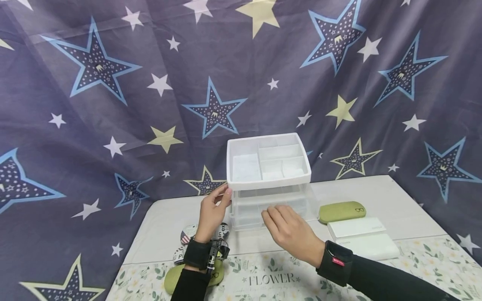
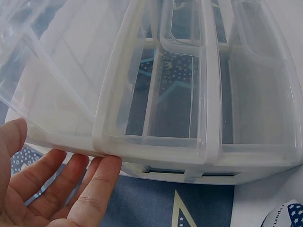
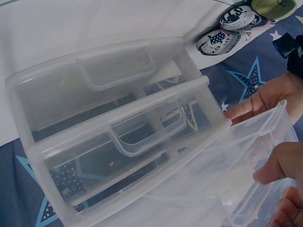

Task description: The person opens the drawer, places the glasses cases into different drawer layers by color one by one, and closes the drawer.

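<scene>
A white drawer organizer [image 1: 269,184] with a compartmented top tray and clear drawers stands before me. Its upper drawer [image 3: 208,189] is pulled out in the right wrist view, while the two lower drawers sit within the frame. My left hand [image 1: 212,211] is at the organizer's left side, fingertips [image 2: 111,163] resting along the white edge and thumb apart from them. In front of the drawers, my right hand [image 1: 290,230] pinches the front of the pulled-out drawer, the thumb [image 3: 271,172] on one side and curled fingers on the other. No contents show in the drawers.
To the right lie a green glasses case [image 1: 342,212] and white boxes [image 1: 363,238]. Left of the organizer are several rounded, print-patterned items [image 1: 188,234], partly hidden by my left arm, and another green case [image 1: 173,279]. A starry cloth [image 1: 263,104] hangs behind the table.
</scene>
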Demonstrator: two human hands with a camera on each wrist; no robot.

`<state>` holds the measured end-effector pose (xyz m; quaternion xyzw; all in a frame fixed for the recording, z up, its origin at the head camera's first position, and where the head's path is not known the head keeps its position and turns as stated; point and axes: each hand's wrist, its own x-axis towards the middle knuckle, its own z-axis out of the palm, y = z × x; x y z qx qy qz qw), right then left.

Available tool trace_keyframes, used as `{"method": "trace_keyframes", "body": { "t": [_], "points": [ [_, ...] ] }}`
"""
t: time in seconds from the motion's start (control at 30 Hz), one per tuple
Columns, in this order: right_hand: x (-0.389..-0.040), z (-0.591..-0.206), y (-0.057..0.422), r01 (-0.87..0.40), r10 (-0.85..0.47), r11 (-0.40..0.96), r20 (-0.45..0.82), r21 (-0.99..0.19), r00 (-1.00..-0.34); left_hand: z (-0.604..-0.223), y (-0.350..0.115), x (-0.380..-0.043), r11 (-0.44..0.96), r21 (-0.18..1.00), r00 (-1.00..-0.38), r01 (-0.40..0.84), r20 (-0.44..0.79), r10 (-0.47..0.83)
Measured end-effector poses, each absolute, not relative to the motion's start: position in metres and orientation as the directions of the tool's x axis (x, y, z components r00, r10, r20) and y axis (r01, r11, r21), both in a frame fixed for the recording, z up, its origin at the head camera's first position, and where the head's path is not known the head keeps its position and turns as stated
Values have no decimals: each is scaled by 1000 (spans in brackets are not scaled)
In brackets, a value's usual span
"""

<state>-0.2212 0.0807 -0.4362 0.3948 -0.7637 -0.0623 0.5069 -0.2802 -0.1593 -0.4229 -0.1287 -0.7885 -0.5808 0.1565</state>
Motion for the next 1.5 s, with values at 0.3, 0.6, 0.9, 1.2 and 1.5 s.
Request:
{"method": "trace_keyframes", "body": {
  "t": [0.3, 0.6, 0.9, 1.2, 1.5],
  "points": [
    [-217, -437, 81, -555, -670, 661, 731, 505, -131, -422, -161, -281, 284, 881, -919, 379, 393, 6],
    [-209, -439, 84, -549, -675, 656, 728, 518, -120, -423, -159, -282, 274, 887, -923, 373, 384, 15],
    [-205, -439, 83, -549, -661, 661, 744, 512, -101, -423, -158, -282, 275, 889, -926, 367, 378, 14],
    [-202, -441, 83, -563, -662, 654, 742, 505, -104, -455, -166, -307, 274, 884, -920, 378, 391, 10],
    [-196, -440, 84, -577, -659, 650, 744, 494, -105, -457, -167, -309, 273, 877, -914, 395, 406, 16]
  ]
}}
